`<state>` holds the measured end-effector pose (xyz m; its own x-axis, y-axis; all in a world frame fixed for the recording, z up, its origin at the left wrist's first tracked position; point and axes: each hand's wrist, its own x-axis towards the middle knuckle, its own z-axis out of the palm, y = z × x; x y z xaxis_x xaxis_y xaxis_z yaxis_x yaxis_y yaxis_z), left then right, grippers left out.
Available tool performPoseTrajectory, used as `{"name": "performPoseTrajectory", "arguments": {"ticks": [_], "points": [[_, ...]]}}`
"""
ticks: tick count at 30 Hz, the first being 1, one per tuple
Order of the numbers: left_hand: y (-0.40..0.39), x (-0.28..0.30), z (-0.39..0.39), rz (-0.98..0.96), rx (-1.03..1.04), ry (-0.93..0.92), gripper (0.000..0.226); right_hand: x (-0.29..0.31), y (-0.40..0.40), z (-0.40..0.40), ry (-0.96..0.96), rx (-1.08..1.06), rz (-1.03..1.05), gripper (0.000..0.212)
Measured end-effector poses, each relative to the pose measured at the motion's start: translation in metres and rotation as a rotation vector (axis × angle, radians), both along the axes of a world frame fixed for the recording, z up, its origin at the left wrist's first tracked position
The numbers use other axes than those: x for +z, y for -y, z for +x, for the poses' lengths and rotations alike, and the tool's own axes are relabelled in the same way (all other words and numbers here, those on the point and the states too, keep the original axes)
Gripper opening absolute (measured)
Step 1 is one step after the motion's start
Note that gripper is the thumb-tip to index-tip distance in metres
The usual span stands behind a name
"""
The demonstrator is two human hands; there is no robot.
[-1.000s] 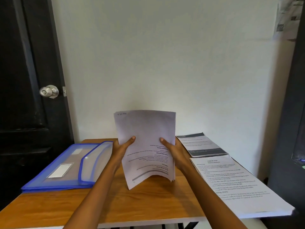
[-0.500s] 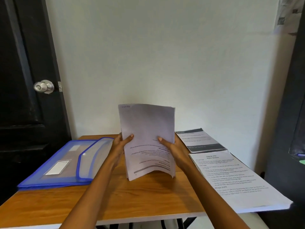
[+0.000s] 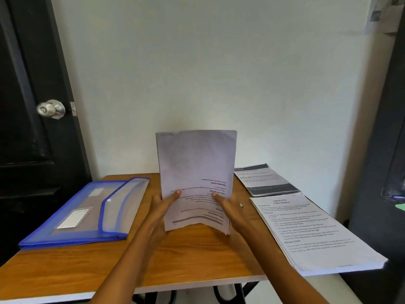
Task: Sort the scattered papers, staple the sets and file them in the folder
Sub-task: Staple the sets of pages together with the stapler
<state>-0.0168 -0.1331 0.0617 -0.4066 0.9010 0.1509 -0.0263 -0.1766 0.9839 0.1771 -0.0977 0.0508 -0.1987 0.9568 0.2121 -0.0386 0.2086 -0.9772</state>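
Observation:
I hold a stack of printed papers (image 3: 197, 172) upright over the middle of the wooden table (image 3: 197, 255), text upside down, its bottom edge close above the tabletop. My left hand (image 3: 163, 208) grips its left edge, thumb across the front. My right hand (image 3: 230, 208) grips the right edge the same way. A blue translucent folder (image 3: 87, 211) lies on the table's left side with its flap closed. Another stack of printed pages (image 3: 311, 231) lies at the right, overhanging the table edge. Behind it lies a grey-banded sheet (image 3: 265, 179).
A black door with a silver knob (image 3: 51, 109) stands at the left. A white wall runs right behind the table. Dark furniture (image 3: 381, 150) closes in on the right. No stapler is in view.
The held stack has straightened from a leftward tilt to nearly vertical, and both hands have slid lower on its edges. The view has shifted slightly.

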Motion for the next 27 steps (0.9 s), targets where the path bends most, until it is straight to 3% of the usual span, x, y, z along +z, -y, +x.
{"name": "performPoseTrajectory", "arguments": {"ticks": [2,4,8,11,14,16,19,23,27], "points": [[0.001,-0.025,-0.001,-0.104,-0.048,0.063,0.022,-0.018,-0.002,0.002,0.055,-0.002,-0.025,0.028],[-0.004,-0.035,-0.011,-0.179,-0.08,0.008,0.019,-0.018,-0.007,0.003,0.039,-0.04,-0.025,0.028],[-0.013,-0.038,-0.012,-0.166,-0.01,0.131,0.024,0.006,-0.012,-0.007,-0.155,-0.135,-0.06,0.004],[-0.019,-0.03,0.01,-0.021,0.102,0.433,0.04,0.01,-0.01,-0.025,-0.313,-0.183,-0.183,0.007],[-0.033,-0.03,0.028,0.011,0.072,0.686,0.039,0.0,-0.007,-0.045,-0.428,-0.114,-0.322,0.026],[-0.036,-0.034,0.037,-0.066,0.007,0.683,0.035,-0.004,-0.003,-0.049,-0.44,-0.1,-0.353,0.023],[-0.033,-0.034,0.026,-0.112,0.1,0.644,0.036,-0.004,-0.002,-0.035,-0.355,-0.009,-0.323,0.028],[-0.014,-0.015,-0.015,-0.087,0.106,0.384,0.035,0.005,-0.023,0.015,-0.377,-0.061,-0.214,0.039],[0.011,0.011,-0.044,-0.052,0.005,0.16,0.012,0.026,-0.033,0.056,-0.359,-0.079,-0.176,0.036]]}}
